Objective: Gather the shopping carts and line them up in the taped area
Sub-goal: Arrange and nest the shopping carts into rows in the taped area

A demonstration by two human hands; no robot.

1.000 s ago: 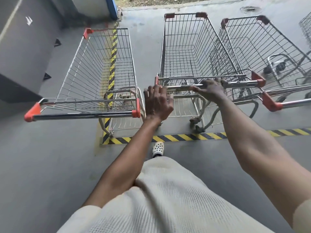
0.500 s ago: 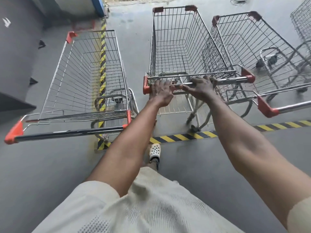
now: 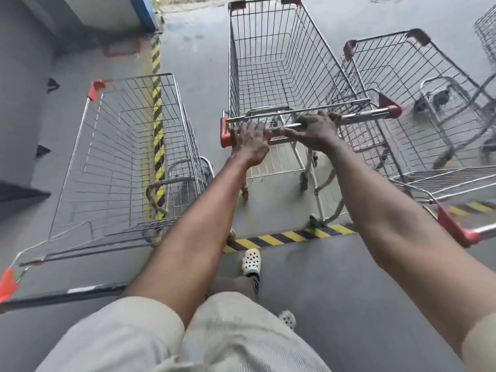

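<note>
Grey concrete floor. Left cart: bare wire basket with orange corner caps, straddling the yellow-black striped tape where it runs far. Middle cart: same wire build, rear wheels just past the near tape line, close beside the right cart. Handle bar: chrome with orange end caps. Left hand has its fingers clamped near the bar's left end. Right hand has its fingers clamped mid-bar.

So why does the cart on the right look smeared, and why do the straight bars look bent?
Head view: motion blur smears the right cart and the floor tape near it; the middle cart, left hand and right hand look sharper; its wide-angle lens bows the left cart; light is soft, without hard shadows.
</note>
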